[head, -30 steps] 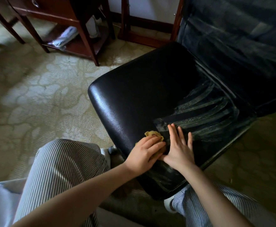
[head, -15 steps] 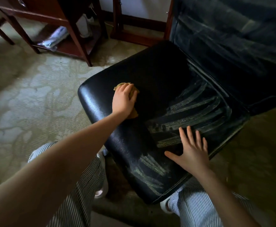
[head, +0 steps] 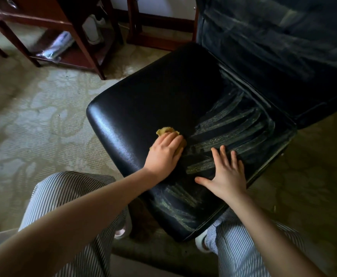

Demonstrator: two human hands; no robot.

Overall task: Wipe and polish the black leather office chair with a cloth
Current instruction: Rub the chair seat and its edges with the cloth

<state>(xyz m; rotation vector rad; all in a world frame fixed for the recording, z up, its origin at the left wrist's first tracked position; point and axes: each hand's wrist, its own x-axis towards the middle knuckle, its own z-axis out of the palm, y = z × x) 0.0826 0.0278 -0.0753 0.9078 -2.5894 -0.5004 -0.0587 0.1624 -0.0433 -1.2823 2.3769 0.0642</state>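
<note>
The black chair's seat fills the middle of the view, and its tall back stands at the far right. The left hand is on the seat, a little left of the middle. Its fingers curl over a small yellow cloth and press it onto the leather. The cloth is bunched up, and only its far edge peeks out past the fingertips.

The right hand lies flat on the seat just to the right of the left hand, near the front right edge. Its fingers are straight and spread apart, and it holds nothing.

Pale dusty streaks fan across the right part of the seat (more show on the near corner too). The left part of the seat looks dark and shiny.

Striped trousers show at the near edge. A dark wooden table stands at the far left on a patterned carpet.
</note>
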